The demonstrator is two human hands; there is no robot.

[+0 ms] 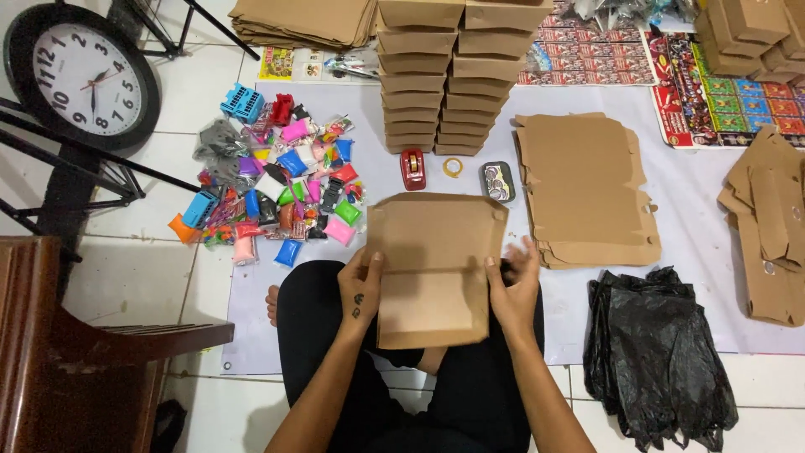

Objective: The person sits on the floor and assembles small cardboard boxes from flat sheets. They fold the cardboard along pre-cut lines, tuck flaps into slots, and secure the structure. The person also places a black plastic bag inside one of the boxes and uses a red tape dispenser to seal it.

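Cardboard blank [432, 268]: held above the lap, long axis running away from the person, flapped end pointing toward the box stacks [457, 75].
Left hand [360, 289]: fingers pinched on the left edge.
Right hand [513, 281]: fingers spread along the right edge.

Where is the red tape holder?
The red tape holder sits on the floor mat, just beyond the cardboard box, beside the tape roll.

We have toys [277, 189] left of our cardboard sheet [432, 268], stacked boxes [457, 75] behind, bags [658, 352] right.
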